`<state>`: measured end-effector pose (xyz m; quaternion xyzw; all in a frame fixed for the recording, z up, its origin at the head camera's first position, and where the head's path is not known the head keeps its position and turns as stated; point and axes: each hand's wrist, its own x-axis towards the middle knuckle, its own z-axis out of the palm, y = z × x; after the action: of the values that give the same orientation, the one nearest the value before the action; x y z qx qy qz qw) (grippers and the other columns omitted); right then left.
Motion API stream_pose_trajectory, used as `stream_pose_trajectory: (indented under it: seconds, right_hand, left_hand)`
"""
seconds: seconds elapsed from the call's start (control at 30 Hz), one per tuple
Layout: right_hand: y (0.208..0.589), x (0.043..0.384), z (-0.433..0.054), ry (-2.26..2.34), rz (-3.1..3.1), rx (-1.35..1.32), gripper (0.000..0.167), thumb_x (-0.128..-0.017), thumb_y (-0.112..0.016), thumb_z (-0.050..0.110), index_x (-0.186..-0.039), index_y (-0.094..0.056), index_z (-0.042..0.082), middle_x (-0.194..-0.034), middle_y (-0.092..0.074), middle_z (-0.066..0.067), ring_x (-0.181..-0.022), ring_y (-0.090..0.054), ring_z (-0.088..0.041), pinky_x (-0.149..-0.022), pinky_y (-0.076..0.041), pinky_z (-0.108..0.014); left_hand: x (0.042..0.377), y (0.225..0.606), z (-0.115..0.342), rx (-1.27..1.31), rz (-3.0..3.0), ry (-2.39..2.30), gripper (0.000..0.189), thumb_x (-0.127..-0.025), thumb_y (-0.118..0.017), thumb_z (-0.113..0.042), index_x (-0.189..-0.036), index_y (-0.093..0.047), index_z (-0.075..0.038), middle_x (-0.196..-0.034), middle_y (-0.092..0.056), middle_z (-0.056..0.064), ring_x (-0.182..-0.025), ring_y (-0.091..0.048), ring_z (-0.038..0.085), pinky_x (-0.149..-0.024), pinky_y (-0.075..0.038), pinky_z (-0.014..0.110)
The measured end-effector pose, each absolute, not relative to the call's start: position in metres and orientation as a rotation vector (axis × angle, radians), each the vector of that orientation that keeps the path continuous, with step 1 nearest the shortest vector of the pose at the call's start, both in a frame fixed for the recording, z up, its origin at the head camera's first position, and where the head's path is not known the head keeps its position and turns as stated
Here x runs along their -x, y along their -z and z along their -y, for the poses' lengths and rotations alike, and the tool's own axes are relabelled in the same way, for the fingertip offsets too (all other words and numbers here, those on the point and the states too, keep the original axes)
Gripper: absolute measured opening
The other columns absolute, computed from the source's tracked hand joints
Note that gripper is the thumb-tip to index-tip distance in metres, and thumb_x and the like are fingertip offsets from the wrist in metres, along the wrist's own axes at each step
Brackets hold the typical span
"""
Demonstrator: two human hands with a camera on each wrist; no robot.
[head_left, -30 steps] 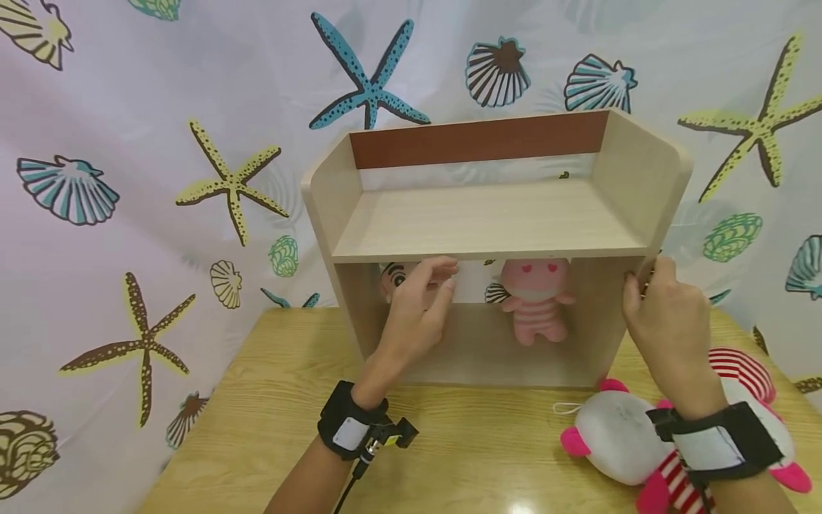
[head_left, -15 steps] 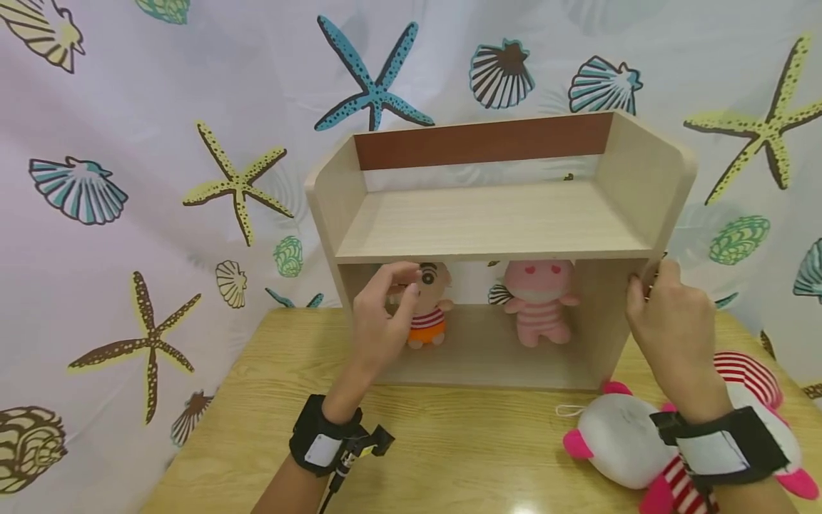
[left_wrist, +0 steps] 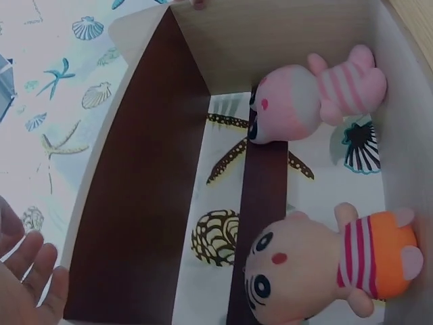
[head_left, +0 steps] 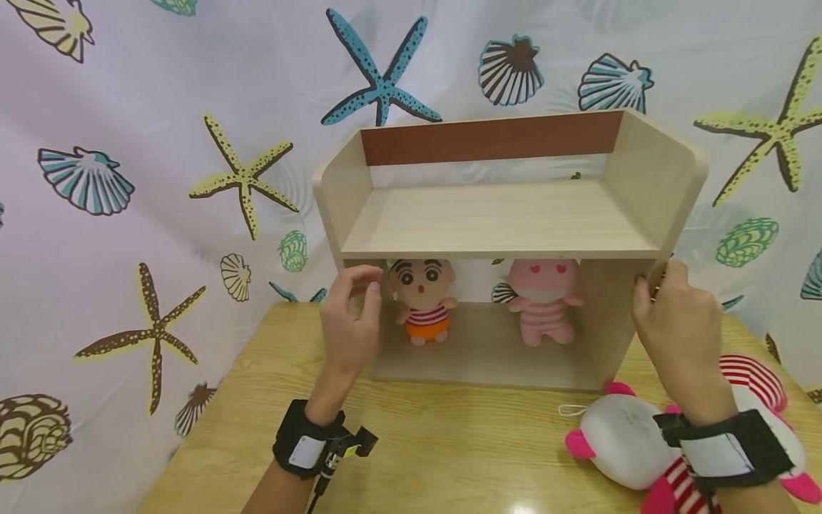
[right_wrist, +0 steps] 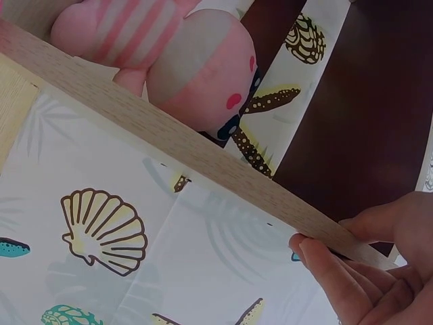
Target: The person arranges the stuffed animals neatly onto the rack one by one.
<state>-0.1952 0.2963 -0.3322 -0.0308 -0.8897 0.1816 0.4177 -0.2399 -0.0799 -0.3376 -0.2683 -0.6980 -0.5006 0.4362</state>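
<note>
A small wooden shelf unit (head_left: pixel 501 221) stands on the table, with two plush dolls in its lower compartment. On the left sits a boy doll (head_left: pixel 427 321) in a striped shirt and orange shorts; on the right is a pink striped plush doll (head_left: pixel 546 314). My right hand (head_left: pixel 681 343) grips the front edge of the right side panel (right_wrist: pixel 203 156), thumb inside and fingers outside. Before the left side panel, my left hand (head_left: pixel 349 325) is held up with loosely bent fingers. In the left wrist view its fingers (left_wrist: pixel 42 267) hold nothing; contact with the shelf cannot be told.
A grey-white and pink plush toy (head_left: pixel 626 439) and another with a red-striped cap (head_left: pixel 754 382) lie at the right, partly behind my right forearm. The wooden table (head_left: pixel 462 442) extends in front. A curtain (head_left: pixel 160 214) with starfish and shells hangs behind.
My left hand has moved left from in front of the boy doll to the shelf's left side, uncovering the doll. My right hand has kept its grip on the right panel.
</note>
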Motion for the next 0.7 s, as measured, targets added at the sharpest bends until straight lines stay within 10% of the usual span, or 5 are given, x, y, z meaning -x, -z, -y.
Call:
stream_pose_trajectory:
  seconds: [0.7]
  right_hand:
    - [0.333, 0.196, -0.298, -0.465, 2.204, 0.066, 0.028, -0.096, -0.059, 0.008, -0.097, -0.051, -0.018, -0.065, -0.054, -0.038, -0.057, -0.053, -0.062, -0.046, -0.040, -0.064]
  left_hand:
    - [0.238, 0.337, 0.088, 0.363, 1.699, 1.504, 0.047, -0.091, -0.055, 0.016, -0.135, -0.041, 0.020, -0.137, -0.047, 0.035, -0.130, -0.047, 0.043, -0.106, -0.038, 0.052]
